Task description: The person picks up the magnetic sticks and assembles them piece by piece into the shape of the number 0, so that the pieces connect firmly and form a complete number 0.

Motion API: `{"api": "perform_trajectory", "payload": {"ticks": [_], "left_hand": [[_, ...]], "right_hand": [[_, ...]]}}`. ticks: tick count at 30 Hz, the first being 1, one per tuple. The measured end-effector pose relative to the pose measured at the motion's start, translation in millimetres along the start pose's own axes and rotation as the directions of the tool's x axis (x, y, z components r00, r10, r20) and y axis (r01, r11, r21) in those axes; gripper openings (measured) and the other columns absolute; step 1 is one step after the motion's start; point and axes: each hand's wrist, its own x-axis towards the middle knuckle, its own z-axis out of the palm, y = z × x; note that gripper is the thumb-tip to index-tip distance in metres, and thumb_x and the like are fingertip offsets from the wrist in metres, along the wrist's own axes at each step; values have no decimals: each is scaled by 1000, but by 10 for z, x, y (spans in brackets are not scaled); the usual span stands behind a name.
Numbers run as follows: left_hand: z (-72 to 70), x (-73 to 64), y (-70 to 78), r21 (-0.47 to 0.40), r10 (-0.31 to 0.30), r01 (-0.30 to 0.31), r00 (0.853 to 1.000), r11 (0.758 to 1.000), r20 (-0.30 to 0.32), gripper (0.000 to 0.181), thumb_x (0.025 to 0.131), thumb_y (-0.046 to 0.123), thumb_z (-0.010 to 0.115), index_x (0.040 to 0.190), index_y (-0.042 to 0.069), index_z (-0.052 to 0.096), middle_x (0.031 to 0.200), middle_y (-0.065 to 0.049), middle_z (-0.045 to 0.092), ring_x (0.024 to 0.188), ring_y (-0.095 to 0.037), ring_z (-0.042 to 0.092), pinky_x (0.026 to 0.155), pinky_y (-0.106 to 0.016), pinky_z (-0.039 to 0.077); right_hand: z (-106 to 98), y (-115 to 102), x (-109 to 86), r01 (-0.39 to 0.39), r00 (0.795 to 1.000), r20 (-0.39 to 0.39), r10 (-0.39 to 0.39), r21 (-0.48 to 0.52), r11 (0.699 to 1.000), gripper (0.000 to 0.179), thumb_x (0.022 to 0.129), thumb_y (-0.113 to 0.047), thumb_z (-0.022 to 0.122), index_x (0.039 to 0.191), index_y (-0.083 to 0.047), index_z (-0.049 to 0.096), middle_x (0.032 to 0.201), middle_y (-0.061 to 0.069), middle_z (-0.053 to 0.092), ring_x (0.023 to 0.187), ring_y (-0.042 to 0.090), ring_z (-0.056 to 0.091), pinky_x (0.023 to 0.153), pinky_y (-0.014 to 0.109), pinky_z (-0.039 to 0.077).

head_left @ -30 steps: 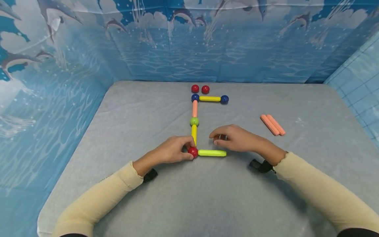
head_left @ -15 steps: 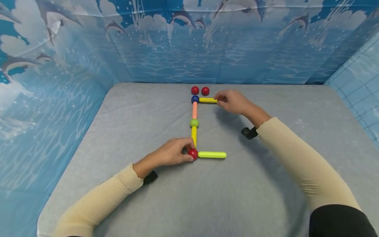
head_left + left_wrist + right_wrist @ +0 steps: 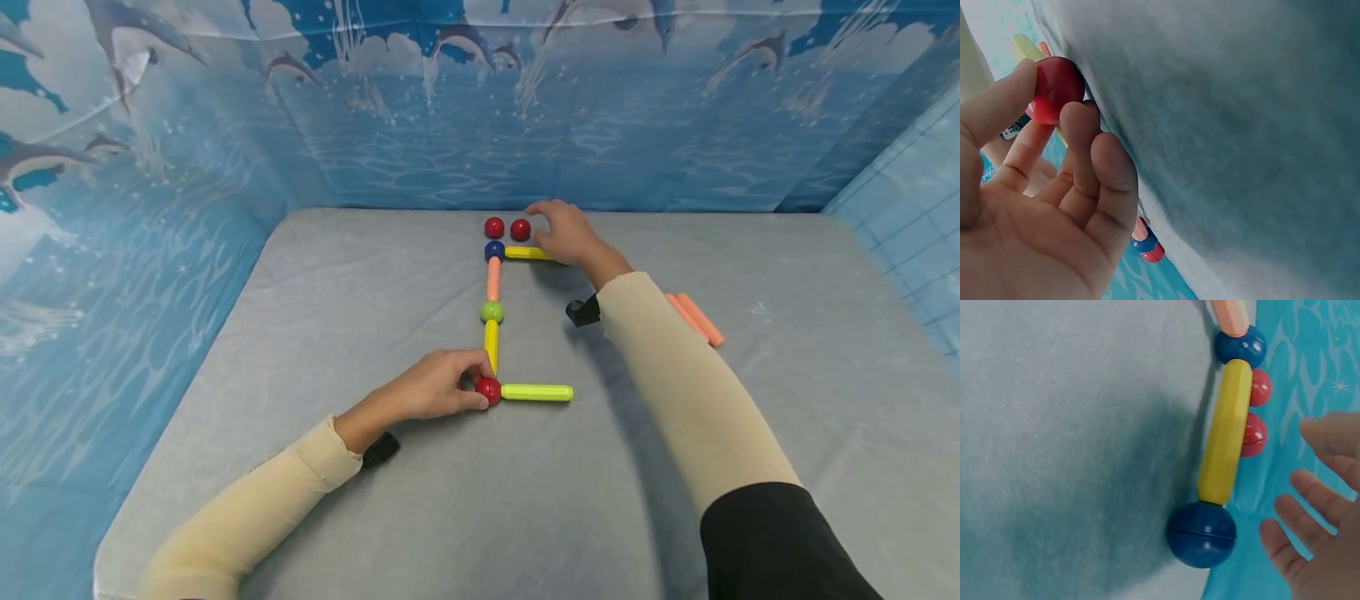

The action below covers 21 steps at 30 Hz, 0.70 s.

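My left hand (image 3: 435, 387) pinches a red ball (image 3: 1057, 89) between thumb and fingers at the near corner of a ball-and-rod chain. A lime rod (image 3: 537, 392) runs right from that ball; a yellow rod (image 3: 491, 343) leads away to a green ball (image 3: 492, 312). Beyond come a salmon rod (image 3: 493, 279), a blue ball (image 3: 494, 251) and another yellow rod (image 3: 1225, 431). That rod ends in a second blue ball (image 3: 1202, 536), hidden under my right hand in the head view. My right hand (image 3: 567, 237), fingers spread and holding nothing, hovers beside a loose red ball (image 3: 521, 230).
Another loose red ball (image 3: 494, 227) lies left of the first, near the table's far edge. Two salmon rods (image 3: 701, 321) sit at right, partly behind my right sleeve. A blue dolphin-print curtain (image 3: 465, 142) hangs behind the grey table (image 3: 375, 283).
My right hand has moved from near the lime rod to the far blue ball, then left and farther away toward the loose red balls. My left hand keeps its pinch on the near red ball.
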Motion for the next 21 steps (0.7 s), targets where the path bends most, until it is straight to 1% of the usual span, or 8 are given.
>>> {"api": "perform_trajectory", "payload": {"ticks": [2,4,6,9,11,17,19,21], "left_hand": [[2,7,8,2,-4,4,1000,1000,1,23,86,18,78,104,18,65,97,3,70,82,-12,57,71,-23,47],[1,11,18,1,-12,12,1000,1000,4,23,86,18,78,104,18,65,96,3,70,83,-12,57,72,-23,47],[2,17,26,-1,-17,17,1000,1000,8,23,86,18,78,104,18,65,96,3,69,83,-12,57,72,-24,47],[-12,11,14,-1,-23,23,1000,1000,7,22,86,18,78,104,19,65,95,4,69,84,-12,57,73,-24,46],[-9,14,14,-3,-20,20,1000,1000,7,22,86,19,78,104,19,65,95,4,69,83,-12,57,72,-24,46],[-2,16,-3,0,-6,6,1000,1000,-3,21,86,18,78,103,19,65,95,4,69,82,-11,57,72,-24,46],[2,17,-7,3,-4,4,1000,1000,-4,21,86,19,78,103,19,65,95,4,69,82,-11,56,71,-24,45],[3,17,-5,4,0,1,1000,1000,-4,21,86,19,78,103,19,65,95,4,69,82,-11,56,71,-24,45]], "right_hand": [[19,17,33,24,999,28,-22,-55,998,52,99,-11,49,150,-8,40,161,17,31,146,40,27,120,57,25],[48,41,62,36,998,54,-31,-102,994,55,99,-12,47,153,-9,35,164,15,24,148,42,23,121,59,22],[83,68,81,28,997,72,-19,-127,992,59,98,-13,46,155,-11,32,166,14,20,147,44,22,120,61,20],[148,61,123,8,997,81,3,-141,990,61,99,-18,46,157,-13,27,167,13,17,148,44,19,119,65,17],[170,55,129,-8,996,85,20,-140,990,60,101,-20,45,158,-15,26,167,13,17,149,43,18,119,67,15],[203,24,152,-56,991,113,74,-153,987,58,104,-27,39,159,-18,22,167,13,14,151,41,12,119,66,11],[211,24,151,-80,991,93,93,-131,988,55,105,-27,39,157,-16,27,166,13,19,150,41,14,119,65,12],[214,30,152,-97,994,49,102,-86,992,50,105,-26,39,154,-14,34,163,13,27,148,40,19,118,64,15]]}}
